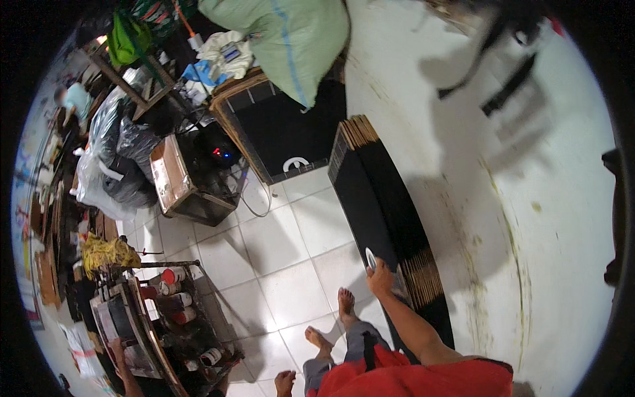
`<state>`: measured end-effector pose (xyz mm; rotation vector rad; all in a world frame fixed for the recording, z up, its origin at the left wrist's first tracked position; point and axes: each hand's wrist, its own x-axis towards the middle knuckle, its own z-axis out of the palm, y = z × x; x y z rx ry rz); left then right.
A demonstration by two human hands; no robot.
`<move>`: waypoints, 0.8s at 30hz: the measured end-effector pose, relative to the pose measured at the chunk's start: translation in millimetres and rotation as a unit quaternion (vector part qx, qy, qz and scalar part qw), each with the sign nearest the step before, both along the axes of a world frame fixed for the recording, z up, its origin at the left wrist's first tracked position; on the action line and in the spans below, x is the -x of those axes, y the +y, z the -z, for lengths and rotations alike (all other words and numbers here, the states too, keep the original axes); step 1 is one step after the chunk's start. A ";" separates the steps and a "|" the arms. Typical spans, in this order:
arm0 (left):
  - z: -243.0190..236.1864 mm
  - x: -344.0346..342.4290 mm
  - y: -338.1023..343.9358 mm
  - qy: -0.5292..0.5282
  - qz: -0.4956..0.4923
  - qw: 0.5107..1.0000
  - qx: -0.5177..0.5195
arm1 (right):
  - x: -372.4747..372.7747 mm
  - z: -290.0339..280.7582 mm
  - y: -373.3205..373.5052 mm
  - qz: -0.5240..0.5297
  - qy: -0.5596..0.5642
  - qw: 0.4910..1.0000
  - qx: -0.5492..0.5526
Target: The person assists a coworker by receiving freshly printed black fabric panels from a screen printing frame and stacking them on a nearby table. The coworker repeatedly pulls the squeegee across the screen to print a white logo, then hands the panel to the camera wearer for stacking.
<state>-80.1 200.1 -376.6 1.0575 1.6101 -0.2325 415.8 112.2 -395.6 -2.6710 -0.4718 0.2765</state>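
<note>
A row of black flat cardboard panels [377, 192] with brown edges stands upright against the white wall, packed face to face. My right hand [380, 278] reaches across to the front panel and touches its black face beside a white oval mark [370, 258], fingers stretched out. Low in the view, my left hand [285, 382] hangs beside my leg, fingers loosely bent and apart, with nothing visible in it. My bare feet [345, 306] are on the tiles next to the panels.
Another black panel stack [271, 126] lies under a green sack [291, 40]. A wooden box [188, 178] stands nearby. At lower left are a rack with several cans [175, 301] and another person's forearm [126, 370]. Black straps [496, 59] show at upper right.
</note>
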 end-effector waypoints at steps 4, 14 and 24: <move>1.8 14.8 31.9 -0.060 0.015 0.998 -0.029 | 116.9 -1.5 -81.7 0.028 0.176 0.980 0.094; 11.2 141.2 83.9 -0.096 -0.044 0.994 -0.031 | 316.3 29.6 -277.9 0.066 0.345 0.898 0.265; 32.8 244.8 -4.2 -0.078 -0.119 0.987 0.070 | 279.2 21.0 -213.8 0.009 0.203 0.979 0.018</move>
